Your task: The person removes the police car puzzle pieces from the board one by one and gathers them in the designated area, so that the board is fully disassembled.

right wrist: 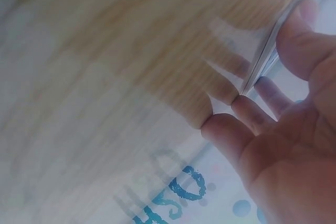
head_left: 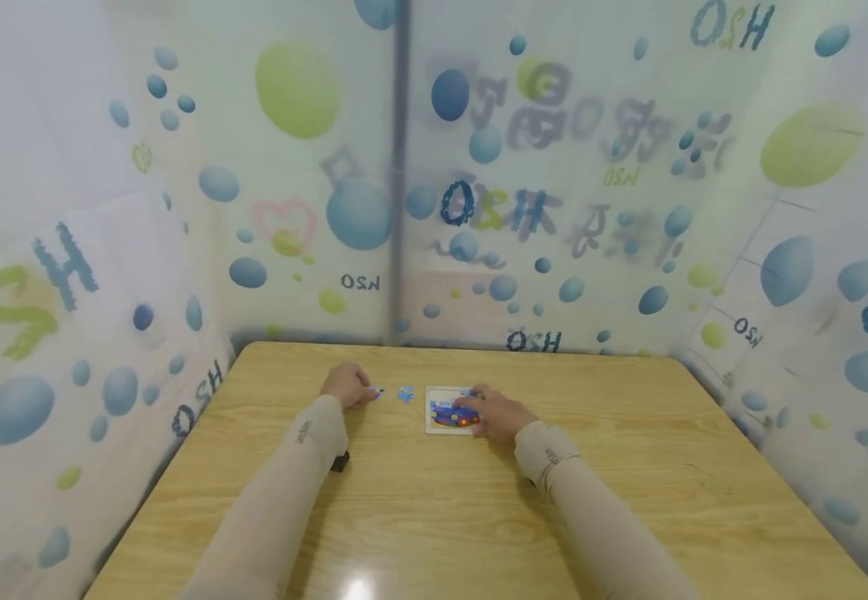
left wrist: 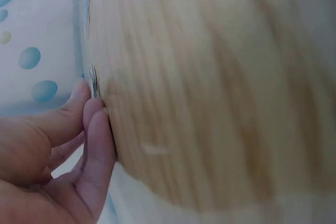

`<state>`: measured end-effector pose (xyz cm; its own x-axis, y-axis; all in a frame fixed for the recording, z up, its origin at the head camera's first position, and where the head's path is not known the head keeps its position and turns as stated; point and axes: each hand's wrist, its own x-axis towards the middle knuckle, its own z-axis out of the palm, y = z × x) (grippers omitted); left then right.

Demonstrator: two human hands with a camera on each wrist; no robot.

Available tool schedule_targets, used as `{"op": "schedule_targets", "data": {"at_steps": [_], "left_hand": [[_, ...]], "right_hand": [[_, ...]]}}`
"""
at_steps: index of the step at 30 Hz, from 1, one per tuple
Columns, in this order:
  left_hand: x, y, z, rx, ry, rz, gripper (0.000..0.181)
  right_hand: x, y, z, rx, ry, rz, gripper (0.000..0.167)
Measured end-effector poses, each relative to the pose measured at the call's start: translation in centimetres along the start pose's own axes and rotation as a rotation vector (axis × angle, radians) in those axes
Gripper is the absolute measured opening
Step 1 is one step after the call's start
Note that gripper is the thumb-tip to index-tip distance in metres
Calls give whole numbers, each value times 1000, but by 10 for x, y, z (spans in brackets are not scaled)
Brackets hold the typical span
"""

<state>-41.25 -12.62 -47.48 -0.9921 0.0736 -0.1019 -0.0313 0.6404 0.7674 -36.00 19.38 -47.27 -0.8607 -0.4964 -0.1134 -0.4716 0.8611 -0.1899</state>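
A small square jigsaw puzzle (head_left: 440,421) with a pale frame lies on the table, showing a blue vehicle with orange wheels. My right hand (head_left: 503,414) holds it at its right side, its fingers over the picture and along the edge. In the right wrist view, the puzzle (right wrist: 268,45) appears edge-on between thumb and fingers. Over on the left, my left hand (head_left: 347,386) pinches a small blue puzzle piece (head_left: 378,392) at the tabletop. The left wrist view shows this piece (left wrist: 94,80) edge-on at the fingertips. Another loose blue piece (head_left: 406,394) lies between that hand and the puzzle.
The wooden table (head_left: 434,508) runs back to a white curtain (head_left: 314,208) printed with bubbles and lettering. Similar curtains stand at both sides. A small dark object (head_left: 340,462) shows beneath the left cuff.
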Motion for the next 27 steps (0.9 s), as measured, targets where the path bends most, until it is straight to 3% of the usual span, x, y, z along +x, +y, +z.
{"op": "schedule_targets", "data": {"at_steps": [7,14,27], "left_hand": [[4,-1,1,220,-10,44,18],[6,-1,2,327,14,44,19],[0,6,-1,366,28,51,18]], "right_hand": [[0,-1,0,13,-8,9,52],[0,-2,0,1,-15,36,52],[3,1,2,18,-17,8,52]]}}
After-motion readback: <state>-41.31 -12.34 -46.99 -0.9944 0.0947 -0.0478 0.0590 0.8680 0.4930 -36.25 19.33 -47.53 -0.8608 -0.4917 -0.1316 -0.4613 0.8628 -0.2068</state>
